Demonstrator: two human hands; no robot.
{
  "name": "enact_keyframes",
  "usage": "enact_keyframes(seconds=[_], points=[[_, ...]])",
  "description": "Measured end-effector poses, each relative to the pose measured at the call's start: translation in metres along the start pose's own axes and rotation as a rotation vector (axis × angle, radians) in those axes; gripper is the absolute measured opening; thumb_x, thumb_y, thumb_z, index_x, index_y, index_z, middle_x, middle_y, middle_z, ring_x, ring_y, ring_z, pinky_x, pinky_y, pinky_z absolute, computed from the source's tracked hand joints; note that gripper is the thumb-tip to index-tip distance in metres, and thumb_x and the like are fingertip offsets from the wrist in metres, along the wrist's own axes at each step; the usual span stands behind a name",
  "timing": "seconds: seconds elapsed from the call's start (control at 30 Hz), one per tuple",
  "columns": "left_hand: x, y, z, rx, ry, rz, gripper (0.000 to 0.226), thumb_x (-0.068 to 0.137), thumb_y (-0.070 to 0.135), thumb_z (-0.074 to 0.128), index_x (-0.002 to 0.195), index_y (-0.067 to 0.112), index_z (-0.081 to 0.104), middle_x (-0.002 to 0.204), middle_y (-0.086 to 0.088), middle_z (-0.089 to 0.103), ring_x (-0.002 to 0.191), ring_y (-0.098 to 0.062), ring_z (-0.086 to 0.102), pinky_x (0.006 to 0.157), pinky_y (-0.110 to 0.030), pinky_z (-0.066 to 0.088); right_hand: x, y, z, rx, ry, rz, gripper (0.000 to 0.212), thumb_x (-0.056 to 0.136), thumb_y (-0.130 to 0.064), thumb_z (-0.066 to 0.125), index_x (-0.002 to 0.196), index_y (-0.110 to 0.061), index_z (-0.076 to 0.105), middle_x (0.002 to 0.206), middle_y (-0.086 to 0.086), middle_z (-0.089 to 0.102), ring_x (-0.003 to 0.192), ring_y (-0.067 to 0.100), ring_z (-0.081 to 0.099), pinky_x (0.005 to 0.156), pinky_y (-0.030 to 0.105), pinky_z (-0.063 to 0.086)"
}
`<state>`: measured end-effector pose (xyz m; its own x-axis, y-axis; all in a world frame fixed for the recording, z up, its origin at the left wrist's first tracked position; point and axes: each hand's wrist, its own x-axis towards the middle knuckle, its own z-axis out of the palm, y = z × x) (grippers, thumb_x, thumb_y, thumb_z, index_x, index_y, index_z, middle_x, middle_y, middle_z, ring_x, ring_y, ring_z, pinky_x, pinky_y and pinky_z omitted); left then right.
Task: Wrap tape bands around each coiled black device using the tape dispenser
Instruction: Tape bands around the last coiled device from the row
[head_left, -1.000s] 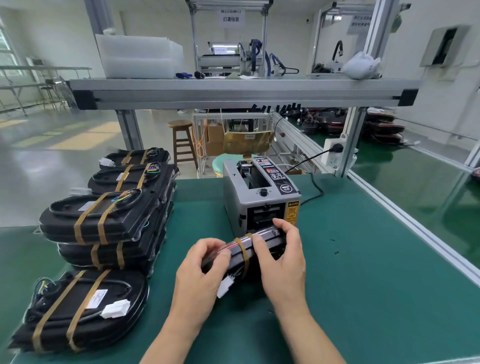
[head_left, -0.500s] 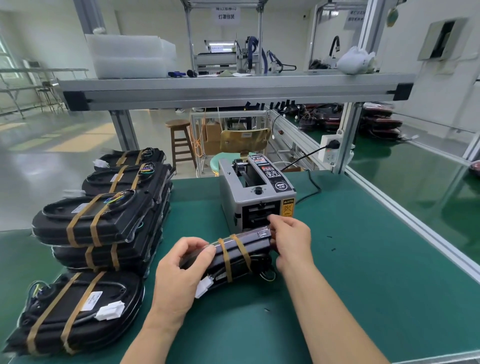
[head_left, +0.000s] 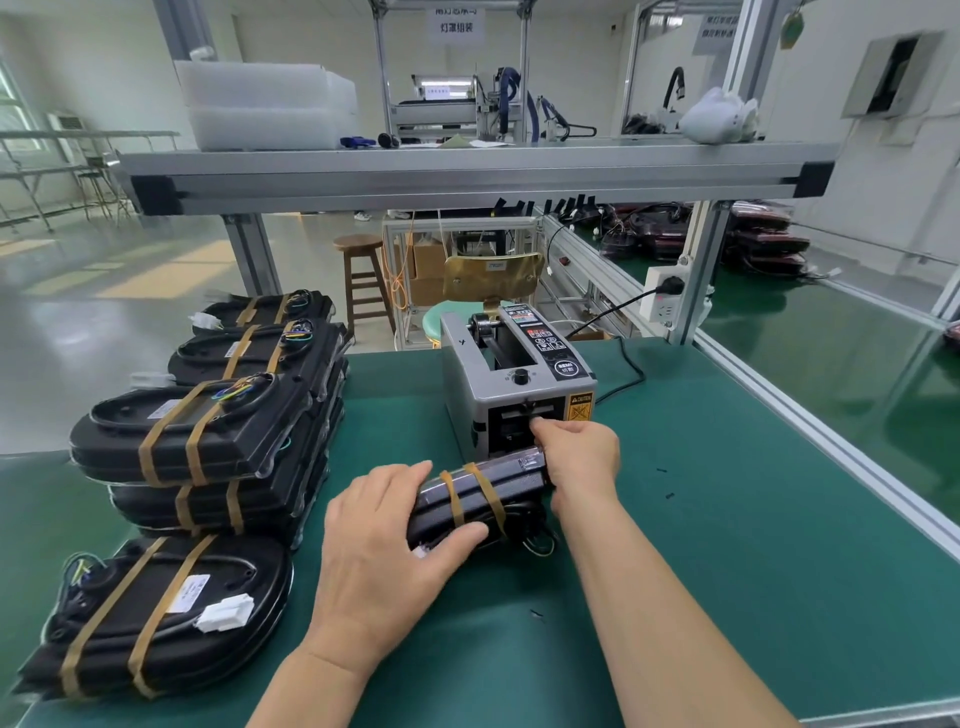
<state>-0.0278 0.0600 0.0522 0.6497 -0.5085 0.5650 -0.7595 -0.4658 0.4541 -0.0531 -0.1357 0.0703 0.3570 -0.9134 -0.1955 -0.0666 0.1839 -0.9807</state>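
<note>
Coiled black device (head_left: 478, 499), gripped by left hand (head_left: 384, 551), wears 2 bands (head_left: 452, 501); right hand (head_left: 576, 457) fingers (head_left: 544, 428) curl at tape dispenser (head_left: 514, 400) mouth (hold unclear). Pulled askew, the next band could crease.

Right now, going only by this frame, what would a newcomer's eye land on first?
In the centre foreground, the left hand grips a black device that already wears two tan tape bands. The right hand reaches to the mouth of the grey tape dispenser just behind it. To the left, on the green table, a stack of banded black devices draws the eye next.
</note>
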Motion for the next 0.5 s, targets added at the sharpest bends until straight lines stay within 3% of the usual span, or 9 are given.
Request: enact_keyframes(seconds=[0.1, 0.17, 0.2, 0.3, 0.4, 0.5], points=[[0.003, 0.006, -0.003, 0.075, -0.021, 0.071, 0.07, 0.076, 0.061, 0.055, 0.126, 0.013, 0.062, 0.107, 0.005, 0.062, 0.101, -0.021, 0.059, 0.094, -0.04, 0.042, -0.003, 0.001, -0.001, 0.001, -0.008, -0.003, 0.013, 0.082, -0.015, 0.074, 0.07, -0.019, 0.068, 0.084, 0.006, 0.072, 0.077, 0.024, 0.068, 0.064, 0.03, 0.056], [0.006, 0.011, -0.006, 0.085, -0.076, 0.132, 0.069, 0.078, 0.056, 0.056, 0.138, 0.022, 0.054, 0.108, 0.009, 0.06, 0.101, -0.017, 0.057, 0.096, -0.039, 0.041, -0.005, 0.003, -0.005, 0.069, -0.032, 0.019, 0.014, 0.082, -0.013, 0.072, 0.069, -0.015, 0.068, 0.077, 0.005, 0.072, 0.075, 0.024, 0.068, 0.068, 0.039, 0.059], [0.008, 0.014, -0.008, 0.096, -0.115, 0.167, 0.068, 0.079, 0.054, 0.056, 0.142, 0.029, 0.049, 0.109, 0.011, 0.058, 0.1, -0.014, 0.056, 0.096, -0.037, 0.04, -0.007, 0.004, -0.008, 0.132, -0.044, 0.035, 0.016, 0.083, -0.011, 0.071, 0.068, -0.012, 0.067, 0.07, 0.004, 0.069, 0.07, 0.022, 0.066, 0.063, 0.039, 0.058], [0.013, 0.018, -0.011, 0.17, -0.209, 0.242, 0.06, 0.085, 0.049, 0.053, 0.144, 0.045, 0.042, 0.109, 0.011, 0.058, 0.094, -0.015, 0.058, 0.091, -0.038, 0.043, -0.016, 0.004, -0.02, 0.31, -0.074, 0.051, 0.016, 0.088, -0.008, 0.069, 0.073, -0.008, 0.065, 0.058, 0.001, 0.064, 0.049, 0.008, 0.059, 0.044, 0.019, 0.047], [0.018, 0.019, -0.013, 0.207, -0.247, 0.248, 0.055, 0.091, 0.045, 0.052, 0.143, 0.054, 0.036, 0.103, 0.006, 0.056, 0.086, -0.019, 0.058, 0.085, -0.038, 0.045, -0.031, 0.005, -0.032, 0.376, -0.105, 0.007, 0.016, 0.089, -0.007, 0.068, 0.074, -0.006, 0.066, 0.056, -0.003, 0.067, 0.05, 0.006, 0.061, 0.045, 0.014, 0.048], [0.023, 0.018, -0.012, 0.219, -0.276, 0.218, 0.057, 0.096, 0.047, 0.049, 0.143, 0.063, 0.02, 0.105, 0.008, 0.048, 0.091, -0.017, 0.053, 0.087, -0.033, 0.04, -0.047, 0.008, -0.039, 0.439, -0.128, -0.036, 0.016, 0.089, -0.003, 0.068, 0.073, -0.004, 0.066, 0.055, -0.003, 0.067, 0.049, 0.004, 0.062, 0.046, 0.014, 0.048]])
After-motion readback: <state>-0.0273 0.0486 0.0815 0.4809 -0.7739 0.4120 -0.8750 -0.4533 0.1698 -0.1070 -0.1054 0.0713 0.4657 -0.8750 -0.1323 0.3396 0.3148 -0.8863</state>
